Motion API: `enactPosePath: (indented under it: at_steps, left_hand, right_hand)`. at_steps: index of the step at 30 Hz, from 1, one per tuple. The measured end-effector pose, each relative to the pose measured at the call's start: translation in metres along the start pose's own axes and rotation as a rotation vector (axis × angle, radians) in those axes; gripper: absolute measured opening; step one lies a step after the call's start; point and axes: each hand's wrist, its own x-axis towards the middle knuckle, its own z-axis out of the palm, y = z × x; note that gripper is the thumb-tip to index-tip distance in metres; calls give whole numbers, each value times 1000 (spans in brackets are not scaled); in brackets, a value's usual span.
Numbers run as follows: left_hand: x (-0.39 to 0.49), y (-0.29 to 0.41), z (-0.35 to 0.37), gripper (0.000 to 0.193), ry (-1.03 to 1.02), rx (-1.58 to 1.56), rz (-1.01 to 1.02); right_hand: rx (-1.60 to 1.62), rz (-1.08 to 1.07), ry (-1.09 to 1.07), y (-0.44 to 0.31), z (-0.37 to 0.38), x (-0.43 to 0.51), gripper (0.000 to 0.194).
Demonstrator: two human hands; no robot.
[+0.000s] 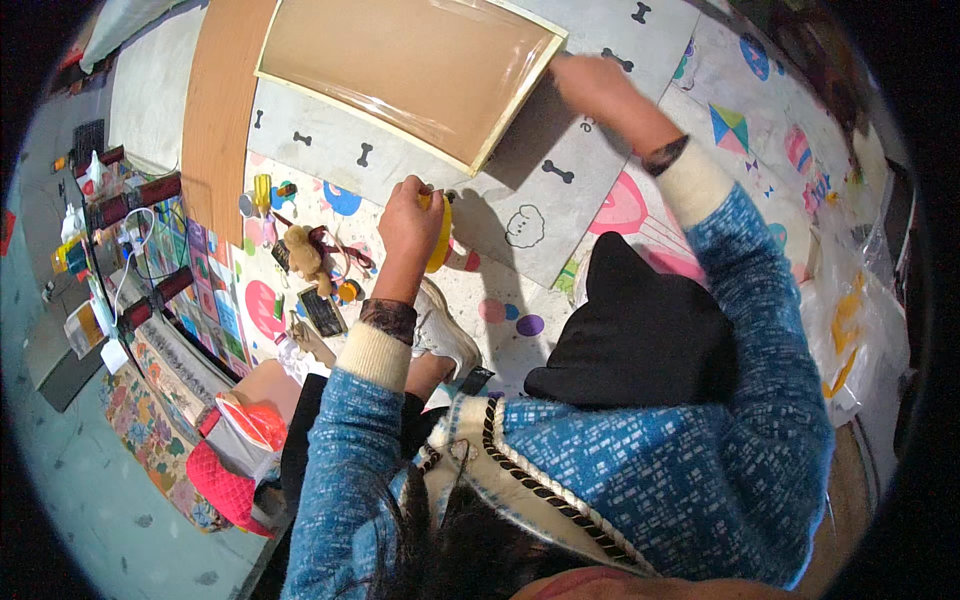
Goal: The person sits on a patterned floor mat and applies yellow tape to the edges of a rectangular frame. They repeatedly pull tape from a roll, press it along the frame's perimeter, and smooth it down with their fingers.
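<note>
My left hand (409, 229) grips a yellow ring-shaped thing, apparently a tape roll (440, 236), just below the near edge of a large rectangular brown panel (405, 60). The panel has a pale yellow border and shiny clear film or tape along its near and right sides. It casts a shadow on the mat, and its far edge is cut off by the view. My right hand (596, 94) is at the panel's right edge, blurred. Its fingertips are partly hidden, so their grip is unclear.
A patterned grey mat (525, 225) lies under the panel. To the left are a brown plush toy (304, 251), a small dark box (322, 311) and a wood-look board (221, 112). Clear plastic bags (855, 330) lie at right; a white shoe (446, 326) is below my left hand.
</note>
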Motion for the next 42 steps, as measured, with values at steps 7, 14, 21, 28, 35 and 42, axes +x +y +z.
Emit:
enactPosePath:
  at_steps: [7,14,21,28,35,42]
  left_hand:
    - [-2,-2,-2,30,11,-28,0]
    - [1,1,-4,28,25,3,15]
    - [2,-3,-4,32,10,-44,10]
    - [2,-4,-1,26,-3,-49,3]
    - [-3,-3,-7,27,-34,-65,37]
    - [-18,21,10,34,-125,-200,144]
  right_hand:
    - [-56,-46,-35,-21,12,-1,21]
    - [371,-370,-106,-103,28,-60,18]
    - [315,-134,735,-68,-5,-49,57]
    - [249,-494,311,-127,31,-24,59]
    - [-121,-555,176,-186,34,34,66]
    - [-124,-413,171,-145,40,17,76]
